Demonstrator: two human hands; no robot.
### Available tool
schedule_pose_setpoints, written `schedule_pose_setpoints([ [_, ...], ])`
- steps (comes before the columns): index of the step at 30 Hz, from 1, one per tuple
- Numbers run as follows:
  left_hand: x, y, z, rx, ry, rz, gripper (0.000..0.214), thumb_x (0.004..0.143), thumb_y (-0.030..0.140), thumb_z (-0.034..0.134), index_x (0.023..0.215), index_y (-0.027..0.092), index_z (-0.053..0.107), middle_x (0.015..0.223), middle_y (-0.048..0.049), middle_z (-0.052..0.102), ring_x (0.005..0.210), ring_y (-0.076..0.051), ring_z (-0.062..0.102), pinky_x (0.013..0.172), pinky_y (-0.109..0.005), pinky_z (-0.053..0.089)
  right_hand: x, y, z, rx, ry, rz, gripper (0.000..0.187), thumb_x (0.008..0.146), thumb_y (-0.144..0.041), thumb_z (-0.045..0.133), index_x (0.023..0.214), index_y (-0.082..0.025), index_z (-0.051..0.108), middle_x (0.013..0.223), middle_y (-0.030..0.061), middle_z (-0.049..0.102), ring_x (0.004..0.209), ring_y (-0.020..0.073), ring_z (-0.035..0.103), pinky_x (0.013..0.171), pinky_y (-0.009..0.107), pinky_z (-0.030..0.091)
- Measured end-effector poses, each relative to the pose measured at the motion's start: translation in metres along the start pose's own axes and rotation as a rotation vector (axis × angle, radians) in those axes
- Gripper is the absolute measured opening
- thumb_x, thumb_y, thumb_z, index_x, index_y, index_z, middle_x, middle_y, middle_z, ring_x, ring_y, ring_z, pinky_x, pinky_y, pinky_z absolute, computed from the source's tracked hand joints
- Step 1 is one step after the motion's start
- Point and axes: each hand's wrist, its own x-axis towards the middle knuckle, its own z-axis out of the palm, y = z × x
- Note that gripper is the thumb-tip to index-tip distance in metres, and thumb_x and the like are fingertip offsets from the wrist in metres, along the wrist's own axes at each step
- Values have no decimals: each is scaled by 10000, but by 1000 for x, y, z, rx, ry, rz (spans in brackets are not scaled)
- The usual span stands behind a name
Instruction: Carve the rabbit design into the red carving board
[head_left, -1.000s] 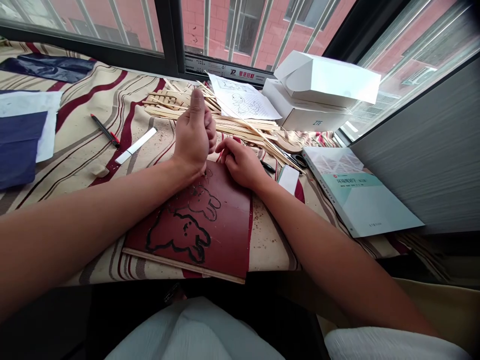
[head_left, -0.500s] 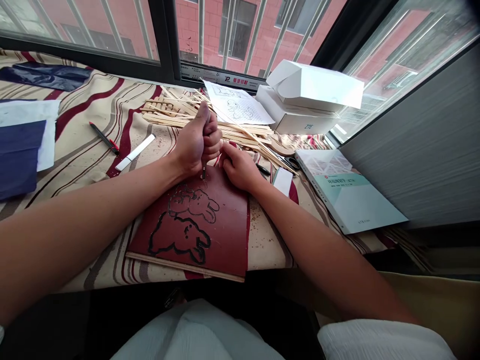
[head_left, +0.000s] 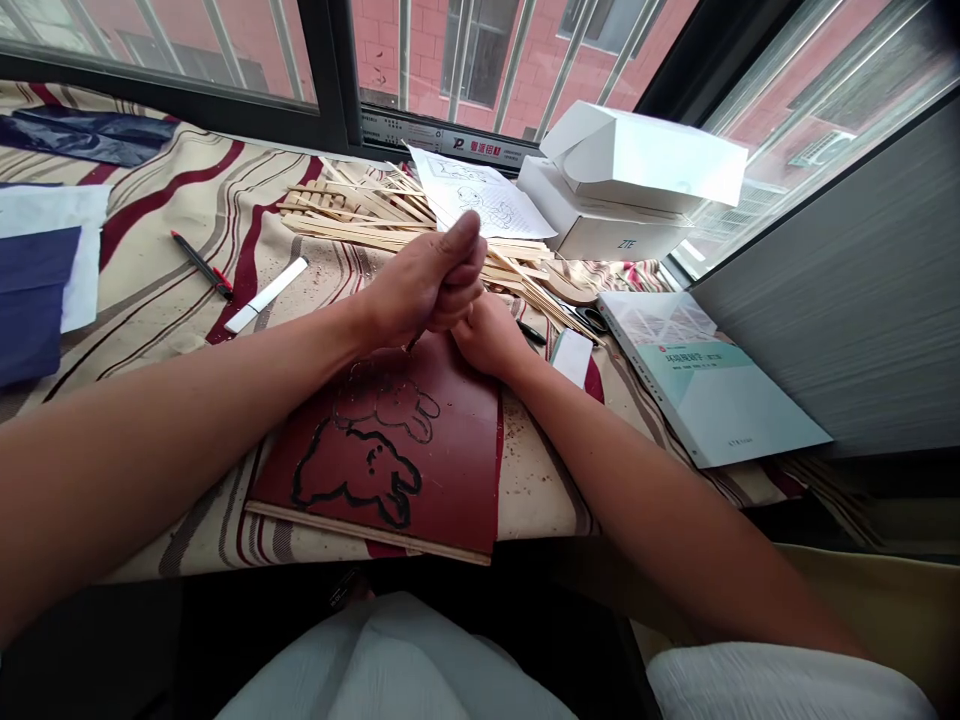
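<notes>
Red board point(head_left: 454, 470) flat at the near edge of the table, and two animal outlines on it! The lower figure point(head_left: 356, 475) is bold, black and looks complete; the upper one point(head_left: 386, 402) runs thinner and fainter, so probably the less finished. The board's right side is plain red; whether more belongs there, no telling.

Left hand point(head_left: 442, 280) closed tight, thumb on top, around a slim tool point(head_left: 411, 345), only its dark tip peeking out by the far end. Right hand point(head_left: 491, 335) tucked behind that fist, fingers mostly hidden: can't tell whether it grips anything.

Outward now: crumbs on the striped cloth point(head_left: 154, 290), wooden strips point(head_left: 345, 233) heaped beyond, a drawing sheet point(head_left: 480, 195), a white box point(head_left: 622, 215), a book point(head_left: 720, 385) at right, barred windows point(head_left: 442, 60) behind.
</notes>
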Motion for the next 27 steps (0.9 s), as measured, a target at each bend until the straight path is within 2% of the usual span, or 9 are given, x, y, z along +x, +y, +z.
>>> schedule_pose_setpoints([
  [3, -2, -8, 6, 50, 217, 190, 694, 1025, 759, 591, 624, 244, 357, 495, 79, 239, 410, -55, 187, 395, -234, 165, 0, -1, -1, -2, 15, -1, 107, 905, -186, 466, 929, -240, 556, 947, 107, 753, 878, 293, 644, 814, 406, 511],
  [6, -2, -15, 11, 115, 434, 336, 699, 1033, 735, 603, 607, 252, 333, 513, 53, 239, 473, -88, 237, 442, -304, 191, -2, -3, -4, 11, 5, -7, 154, 870, -147, 463, 945, -237, 564, 918, 94, 744, 856, 281, 644, 800, 393, 493],
  [8, 0, -17, 10, 78, 547, 366, 681, 1054, 715, 585, 631, 252, 318, 529, 53, 211, 498, -102, 219, 470, -321, 198, -2, -5, -6, 44, -12, -19, 218, 850, -115, 454, 984, -232, 580, 885, 73, 739, 845, 267, 654, 809, 383, 491],
  [10, 1, -16, 7, -5, 572, 343, 663, 1064, 685, 596, 656, 249, 306, 535, 63, 191, 488, -98, 180, 463, -311, 181, -2, -5, -8, 68, -24, -32, 247, 843, -100, 449, 1004, -232, 581, 866, 58, 735, 844, 257, 660, 815, 374, 487],
  [13, 3, -8, 2, -104, 404, 194, 636, 1119, 616, 527, 645, 237, 335, 513, 79, 219, 423, -62, 136, 401, -249, 127, -2, -3, -6, 38, -10, -25, 174, 851, -107, 459, 927, -245, 532, 878, 67, 730, 848, 261, 650, 816, 382, 480],
  [17, 2, 3, -2, -156, 109, -51, 678, 1199, 519, 224, 612, 209, 361, 483, 80, 200, 366, -35, 103, 354, -152, 134, -1, -1, -3, 23, 23, 12, 126, 874, -124, 476, 883, -249, 491, 925, 90, 725, 912, 284, 647, 868, 418, 506],
  [19, 2, 6, -1, -149, -50, -156, 708, 1199, 493, 167, 591, 196, 373, 472, 74, 182, 363, -34, 96, 339, -132, 154, -1, -1, -2, 39, 18, 19, 104, 910, -160, 487, 857, -250, 478, 927, 89, 717, 918, 281, 643, 873, 425, 527],
  [22, 3, 8, 0, -132, -157, -226, 682, 1193, 429, 265, 564, 189, 374, 459, 62, 173, 360, -33, 102, 325, -124, 166, -3, -3, -2, 58, 10, 25, 139, 956, -212, 497, 828, -251, 457, 939, 88, 716, 918, 275, 640, 855, 425, 554],
  [27, 2, 9, 4, -90, -170, -209, 630, 1146, 418, 465, 567, 192, 359, 462, 63, 195, 349, -24, 128, 339, -118, 159, -3, -4, -2, 65, -12, 29, 148, 959, -225, 511, 813, -243, 497, 929, 95, 725, 931, 296, 641, 857, 450, 571],
])
